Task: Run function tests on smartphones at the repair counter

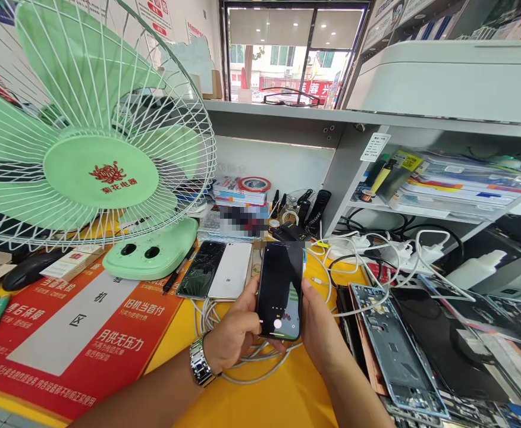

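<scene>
A black smartphone (281,285) is held upright between both hands above the yellow tabletop. Its lit screen is mostly dark, with a round white button low down. My left hand (236,324), with a metal watch (201,361) on the wrist, grips the left edge, thumb at the lower left of the screen. Along the right edge, my right hand (317,324) is closed on the same phone; some of its fingers are hidden behind it. Just beyond lie a white phone (231,270) and a phone with a cracked dark face (201,268). Pale cable (254,359) is coiled beneath the hands.
A green fan (102,172) stands at the left on a red printed mat (122,339). To the right are stacked phone frames (396,348) and loose screens (448,339). White cables (394,255) tangle below a grey shelf (345,184). Books (238,193) are piled at the back.
</scene>
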`<state>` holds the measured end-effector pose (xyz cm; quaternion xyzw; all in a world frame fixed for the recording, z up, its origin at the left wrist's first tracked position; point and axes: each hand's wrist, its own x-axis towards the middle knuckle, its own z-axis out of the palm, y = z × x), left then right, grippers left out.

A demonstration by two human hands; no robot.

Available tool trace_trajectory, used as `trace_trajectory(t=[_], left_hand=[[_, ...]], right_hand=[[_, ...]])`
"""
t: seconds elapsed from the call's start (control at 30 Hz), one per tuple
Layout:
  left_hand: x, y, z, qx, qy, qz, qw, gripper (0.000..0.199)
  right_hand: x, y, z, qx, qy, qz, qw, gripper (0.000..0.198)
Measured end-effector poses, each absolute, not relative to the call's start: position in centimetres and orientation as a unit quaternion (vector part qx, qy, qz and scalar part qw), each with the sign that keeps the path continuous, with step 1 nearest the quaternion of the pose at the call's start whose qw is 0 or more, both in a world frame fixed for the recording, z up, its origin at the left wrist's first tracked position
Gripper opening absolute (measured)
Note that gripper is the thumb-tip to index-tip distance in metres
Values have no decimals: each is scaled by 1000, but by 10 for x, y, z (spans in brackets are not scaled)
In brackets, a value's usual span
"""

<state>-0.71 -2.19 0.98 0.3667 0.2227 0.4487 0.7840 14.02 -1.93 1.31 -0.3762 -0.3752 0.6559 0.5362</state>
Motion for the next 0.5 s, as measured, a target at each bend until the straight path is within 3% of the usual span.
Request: trace_trajectory(t=[0.37,0.5], left_hand=[[-8,-23,11,366,250,442,780,86],[-7,-24,13,392,279,436,760,80]], right_hand=[[139,-20,12,-381,-351,658,546,37],[140,-20,16,-368,-372,662,536,43]])
